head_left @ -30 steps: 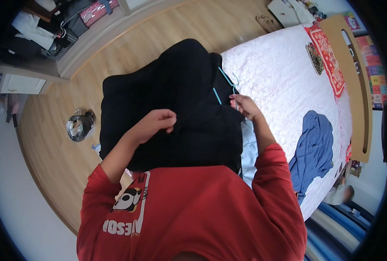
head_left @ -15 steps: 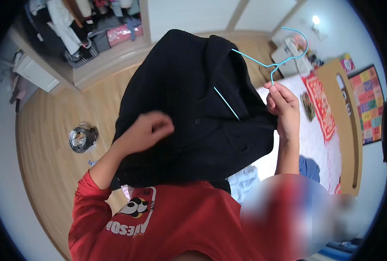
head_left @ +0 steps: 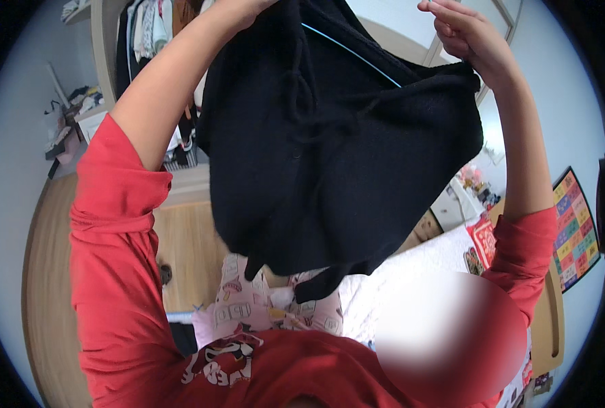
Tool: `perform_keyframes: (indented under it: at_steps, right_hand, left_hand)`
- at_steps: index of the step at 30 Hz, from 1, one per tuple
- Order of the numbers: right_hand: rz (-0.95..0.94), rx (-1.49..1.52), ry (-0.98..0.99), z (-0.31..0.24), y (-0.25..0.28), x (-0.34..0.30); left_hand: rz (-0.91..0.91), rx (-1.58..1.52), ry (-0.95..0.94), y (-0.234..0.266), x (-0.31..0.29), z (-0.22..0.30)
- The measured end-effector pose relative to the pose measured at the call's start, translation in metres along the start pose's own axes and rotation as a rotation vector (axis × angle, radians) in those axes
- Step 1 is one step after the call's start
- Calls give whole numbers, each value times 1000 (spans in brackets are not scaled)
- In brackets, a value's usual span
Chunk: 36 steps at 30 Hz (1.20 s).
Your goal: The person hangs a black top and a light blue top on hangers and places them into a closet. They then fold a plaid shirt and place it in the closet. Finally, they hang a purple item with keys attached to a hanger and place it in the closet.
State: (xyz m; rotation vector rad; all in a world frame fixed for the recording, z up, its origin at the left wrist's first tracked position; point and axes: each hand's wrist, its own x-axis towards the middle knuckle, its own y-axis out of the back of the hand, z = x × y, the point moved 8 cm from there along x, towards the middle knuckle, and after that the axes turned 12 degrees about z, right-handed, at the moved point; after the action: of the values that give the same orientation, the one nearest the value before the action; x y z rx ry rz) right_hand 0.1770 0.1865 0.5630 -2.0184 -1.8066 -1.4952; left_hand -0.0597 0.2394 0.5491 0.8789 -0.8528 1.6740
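Note:
A black knitted garment with buttons, seemingly a cardigan (head_left: 357, 170), hangs in front of me. A light-blue wire hanger (head_left: 353, 54) shows as a bar in its neck opening. My right hand (head_left: 469, 37), raised at the upper right, has its fingers pinched together at the hanger's top, whose hook lies out of view. The garment's right shoulder hangs beside that wrist. My left hand (head_left: 244, 9) is up at the garment's left shoulder. Its fingers are cut off by the top edge, so their grip is hidden.
An open wardrobe (head_left: 100, 47) with hanging clothes (head_left: 154, 30) stands beyond on the left. To the right is a bed with a white cover (head_left: 418, 262) and a wooden headboard (head_left: 556, 319). A colourful chart (head_left: 576, 228) is on the right wall. Below is wooden floor (head_left: 190, 234).
Both hands have risen, lifting the garment and hanger higher. My left hand has gone from the garment's front up to its left shoulder. The view has tilted up toward the wardrobe.

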Motion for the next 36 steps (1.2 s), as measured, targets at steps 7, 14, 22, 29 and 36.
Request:
perform_keyframes:
  at_steps: [7, 14, 22, 29, 36]
  right_hand:
    - [59, -12, -55, 9, -37, 18]
    - [70, 89, -183, 56, -59, 23]
    - [-82, 16, -97, 55, -73, 20]
    - [-186, -63, -73, 71, -71, 7]
    - [68, -266, -87, 127, 26, -18]
  left_hand:
    - [-434, 154, -356, 12, -22, 1]
    - [-365, 420, -278, 55, -22, -90]
    - [-723, 389, 71, -10, -68, -142]
    - [-499, 147, 553, -7, -86, -140]
    - [-356, 143, 574, 26, -83, -143]
